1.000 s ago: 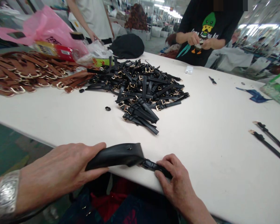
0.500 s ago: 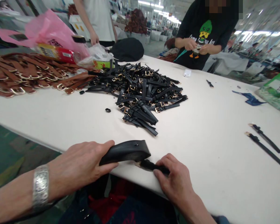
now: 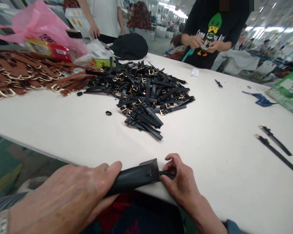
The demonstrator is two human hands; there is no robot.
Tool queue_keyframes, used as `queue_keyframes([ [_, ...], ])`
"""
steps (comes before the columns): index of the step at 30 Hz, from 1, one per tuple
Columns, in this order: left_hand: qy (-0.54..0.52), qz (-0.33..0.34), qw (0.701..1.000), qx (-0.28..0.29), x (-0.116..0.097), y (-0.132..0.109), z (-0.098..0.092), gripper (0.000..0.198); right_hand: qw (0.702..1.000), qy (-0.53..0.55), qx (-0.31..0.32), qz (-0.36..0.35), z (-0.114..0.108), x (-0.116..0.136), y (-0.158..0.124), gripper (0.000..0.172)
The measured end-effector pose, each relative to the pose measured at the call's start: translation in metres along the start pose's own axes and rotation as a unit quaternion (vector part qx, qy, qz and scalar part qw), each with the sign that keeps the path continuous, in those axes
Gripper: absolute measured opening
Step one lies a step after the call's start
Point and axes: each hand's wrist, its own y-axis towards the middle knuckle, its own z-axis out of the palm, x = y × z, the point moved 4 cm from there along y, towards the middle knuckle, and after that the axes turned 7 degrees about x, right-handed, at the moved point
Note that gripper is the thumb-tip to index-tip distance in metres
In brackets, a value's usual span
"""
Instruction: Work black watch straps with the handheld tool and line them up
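My left hand (image 3: 68, 198) is closed round a wide black leather piece (image 3: 136, 177) at the near edge of the white table (image 3: 210, 146). My right hand (image 3: 179, 182) pinches a narrow black strap (image 3: 166, 173) that sticks out of the right end of that piece. Most of the strap is hidden by my fingers and the leather. Farther back in the middle of the table lies a big heap of black straps with gold buckles (image 3: 146, 94).
Brown straps with rings (image 3: 26, 76) are piled at the back left, under a pink bag (image 3: 46, 29). Two black straps (image 3: 274, 146) lie at the right, a blue scrap (image 3: 260, 99) and a green package (image 3: 288, 92) beyond. Two people stand at the far side, one handling something small.
The narrow strap has gone further into the wide leather piece, so less of it shows. My left hand has come closer to the camera and my right hand has lifted its fingers to pinch.
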Motion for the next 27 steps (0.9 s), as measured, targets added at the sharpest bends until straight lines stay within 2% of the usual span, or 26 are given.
queue_keyframes([
  [3, 0.069, 0.005, 0.996, 0.051, -0.018, 0.012, -0.011, 0.028, 1.0, 0.004, -0.008, 0.001, -0.002, -0.001, 0.002, 0.049],
  [6, 0.054, 0.022, 0.995, 0.077, -0.024, 0.021, -0.024, 0.026, 1.0, 0.0, -0.005, -0.015, -0.006, -0.001, 0.001, 0.048],
  [10, 0.034, 0.011, 0.999, 0.035, -0.006, 0.014, -0.021, 0.029, 0.998, 0.01, 0.035, -0.041, -0.009, 0.0, -0.002, 0.042],
  [13, 0.027, 0.003, 1.0, 0.01, 0.006, 0.005, -0.014, 0.035, 0.998, -0.018, 0.017, -0.055, -0.007, 0.001, -0.007, 0.035],
  [15, 0.028, 0.006, 0.999, 0.03, 0.003, 0.006, -0.014, 0.032, 0.997, -0.033, -0.005, -0.064, -0.005, 0.002, -0.01, 0.033],
  [19, 0.024, 0.023, 0.996, 0.08, -0.015, 0.021, -0.024, 0.026, 0.996, -0.034, -0.045, -0.063, -0.005, -0.001, -0.013, 0.037],
  [23, 0.016, 0.003, 0.998, 0.059, -0.024, 0.036, -0.022, 0.028, 0.997, -0.023, -0.058, -0.054, -0.008, -0.003, -0.011, 0.026],
  [27, -0.007, -0.021, 0.999, 0.045, -0.017, 0.043, -0.011, 0.03, 0.997, 0.0, -0.078, -0.022, -0.007, -0.004, -0.012, 0.026],
])
